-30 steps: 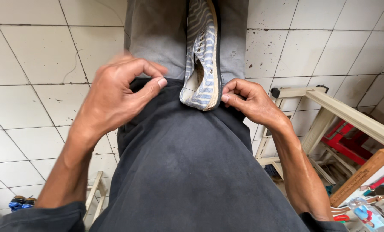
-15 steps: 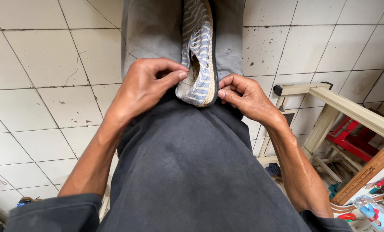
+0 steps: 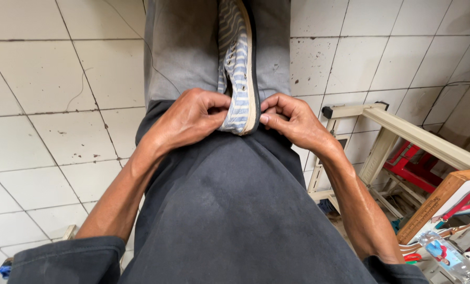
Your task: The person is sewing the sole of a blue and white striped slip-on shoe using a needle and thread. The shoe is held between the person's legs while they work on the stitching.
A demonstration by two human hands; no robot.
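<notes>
Closing in over the last second, my left hand [image 3: 190, 118] and right hand [image 3: 293, 121] now both pinch the blue-and-white striped canvas sneaker's [image 3: 238, 68] heel on my lap.

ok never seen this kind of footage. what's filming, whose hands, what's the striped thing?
The one picture comes from a camera worn on a person's head, looking down past their dark shirt at their own two bare hands. No machine is involved.

The striped thing is a shoe, blue and white with lace eyelets and a pale sole edge. It lies on its side along the person's grey trouser leg.

The left hand pinches the near end of the shoe from one side; the right hand grips it from the other.

Under everything is a white tiled floor. At right stand a pale wooden frame, something red behind it, and a plastic bottle in the corner.
</notes>
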